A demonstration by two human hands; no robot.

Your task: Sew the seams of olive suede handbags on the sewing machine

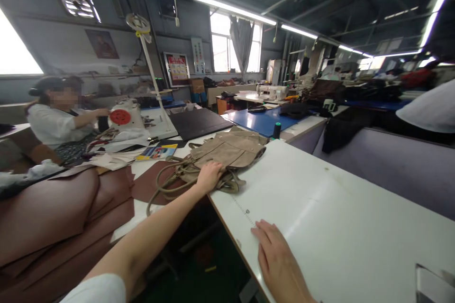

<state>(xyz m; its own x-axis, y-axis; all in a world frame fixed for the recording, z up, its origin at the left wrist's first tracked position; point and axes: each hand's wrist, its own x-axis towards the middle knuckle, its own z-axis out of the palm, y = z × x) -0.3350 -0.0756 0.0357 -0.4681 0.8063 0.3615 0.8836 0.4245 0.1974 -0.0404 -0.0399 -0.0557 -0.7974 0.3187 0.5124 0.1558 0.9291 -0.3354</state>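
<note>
A taupe bag (227, 149) with cord-like handles (161, 189) and straps lies flat at the far left end of the white tabletop (341, 208). My left hand (210, 176) reaches out to it, fingers curled onto its near side among the straps; the fingertips are partly hidden. Nearer to me, my right hand (279, 255) lies palm down on the bare tabletop, fingers stretched out and holding nothing. Just beyond its fingertips, a printed ruler scale (245, 213) runs along the surface.
Brown leather-like sheets (64, 203) are piled at the left, near a colourful booklet (157, 151). A dark thread spool (277, 130) stands behind the bag. Across the left table, a person (57, 118) sits by a sewing machine (126, 114). The table edge drops off toward me.
</note>
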